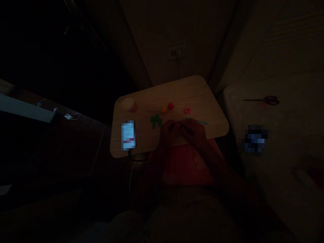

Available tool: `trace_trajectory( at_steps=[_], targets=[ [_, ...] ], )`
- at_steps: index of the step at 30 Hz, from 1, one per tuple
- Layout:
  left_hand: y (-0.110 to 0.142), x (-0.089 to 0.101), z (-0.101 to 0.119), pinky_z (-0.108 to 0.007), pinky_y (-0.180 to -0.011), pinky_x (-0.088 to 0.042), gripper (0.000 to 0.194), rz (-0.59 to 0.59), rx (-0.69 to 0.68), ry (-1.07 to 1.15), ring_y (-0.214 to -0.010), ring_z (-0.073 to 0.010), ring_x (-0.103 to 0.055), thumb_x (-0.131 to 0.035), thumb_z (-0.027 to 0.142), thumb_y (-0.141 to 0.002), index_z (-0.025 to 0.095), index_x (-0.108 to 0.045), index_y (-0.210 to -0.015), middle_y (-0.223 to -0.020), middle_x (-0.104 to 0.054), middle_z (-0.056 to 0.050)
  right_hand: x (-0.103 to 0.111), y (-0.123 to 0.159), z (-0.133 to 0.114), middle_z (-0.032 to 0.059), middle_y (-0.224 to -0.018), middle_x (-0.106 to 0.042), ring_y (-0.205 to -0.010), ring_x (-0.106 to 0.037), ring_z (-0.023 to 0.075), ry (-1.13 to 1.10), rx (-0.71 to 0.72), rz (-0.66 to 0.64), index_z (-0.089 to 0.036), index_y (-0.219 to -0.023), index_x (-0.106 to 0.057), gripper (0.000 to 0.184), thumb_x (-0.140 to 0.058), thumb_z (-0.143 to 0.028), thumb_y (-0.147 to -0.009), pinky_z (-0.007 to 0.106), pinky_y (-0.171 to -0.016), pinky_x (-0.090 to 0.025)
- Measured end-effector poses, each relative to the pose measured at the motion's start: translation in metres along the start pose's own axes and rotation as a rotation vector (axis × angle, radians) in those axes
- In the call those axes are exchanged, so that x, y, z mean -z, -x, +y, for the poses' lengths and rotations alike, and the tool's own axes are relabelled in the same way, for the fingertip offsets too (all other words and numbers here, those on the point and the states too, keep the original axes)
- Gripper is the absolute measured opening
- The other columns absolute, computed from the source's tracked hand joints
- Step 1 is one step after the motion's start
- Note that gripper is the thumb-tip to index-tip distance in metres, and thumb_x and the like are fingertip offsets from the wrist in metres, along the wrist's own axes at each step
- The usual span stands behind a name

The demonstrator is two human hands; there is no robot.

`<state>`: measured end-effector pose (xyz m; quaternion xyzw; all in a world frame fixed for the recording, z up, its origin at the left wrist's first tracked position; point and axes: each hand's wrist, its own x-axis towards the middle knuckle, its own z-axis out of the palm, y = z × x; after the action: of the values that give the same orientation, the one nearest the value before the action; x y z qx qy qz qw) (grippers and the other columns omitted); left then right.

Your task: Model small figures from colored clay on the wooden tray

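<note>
L hand (170, 132) & R hand (194, 132) are resting close together over the near side of the table (212, 113), fingers bent inward, tips meeting or nearly so. Whether they're pinching anything, I can't make out: too dark, & the knuckles are hiding the gap. Step in hand, my guess: close two-handed fingertip work on something small.

Clock centred on hands, 12 = far edge: green piece (156, 119) is lying at 9–10, just beside L hand (touching or not, unclear). Yellow lump (164, 109) at 10–11 & red ball (170, 106) at 11 are sitting side by side. Pink ring (187, 110) is lying nr 1; pale blue stick (202, 122) is poking out past R hand at 2–3, other end partly hidden. Further out, cup (130, 105) is standing at 10, lit phone (128, 135) is lying at 9; scissors (270, 100) are lying off the table at 2–3, well apart.

Next move, I'm judging, is prob. calling for a light, steady pinch w/o nudging the green piece.
</note>
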<state>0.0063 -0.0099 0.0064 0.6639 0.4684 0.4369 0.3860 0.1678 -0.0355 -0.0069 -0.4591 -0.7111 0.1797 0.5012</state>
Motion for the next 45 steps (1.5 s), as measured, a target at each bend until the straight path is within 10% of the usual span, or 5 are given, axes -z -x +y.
trace_trajectory(
  at_steps=[6, 24, 45],
  targets=[
    [0.001, -0.002, 0.003, -0.027, -0.064, -0.046, 0.039, -0.051, 0.049, 0.008, -0.068, -0.0144, -0.058, -0.056, 0.048, -0.096, 0.016, -0.065, -0.075, -0.070, -0.065, -0.002, -0.001, 0.001, -0.001, 0.0097, -0.109, -0.073, -0.098, -0.068, 0.0248, 0.015, 0.006, -0.063, -0.027, -0.127, -0.069, 0.033, -0.063, -0.031, -0.095, 0.041, -0.090, -0.057],
    [0.000, -0.002, 0.001, -0.028, -0.057, -0.034, 0.046, -0.115, 0.055, -0.159, -0.059, -0.0135, -0.049, -0.054, 0.053, -0.093, 0.017, -0.064, -0.067, -0.059, -0.057, 0.001, 0.004, -0.001, 0.001, 0.0040, -0.077, -0.070, -0.070, -0.062, 0.0191, -0.119, -0.041, -0.030, -0.024, -0.082, -0.078, 0.015, -0.069, -0.034, -0.089, 0.034, -0.067, -0.053],
    [0.000, -0.001, -0.004, -0.029, -0.063, -0.044, 0.045, -0.136, 0.011, -0.176, -0.063, -0.0174, -0.060, -0.051, 0.050, -0.098, 0.018, -0.074, -0.076, -0.067, -0.069, -0.003, 0.003, -0.002, 0.006, 0.0040, -0.091, -0.078, -0.078, -0.071, 0.0198, -0.188, -0.110, -0.030, -0.027, -0.096, -0.081, 0.014, -0.072, -0.031, -0.086, 0.033, -0.073, -0.056]
  ],
)
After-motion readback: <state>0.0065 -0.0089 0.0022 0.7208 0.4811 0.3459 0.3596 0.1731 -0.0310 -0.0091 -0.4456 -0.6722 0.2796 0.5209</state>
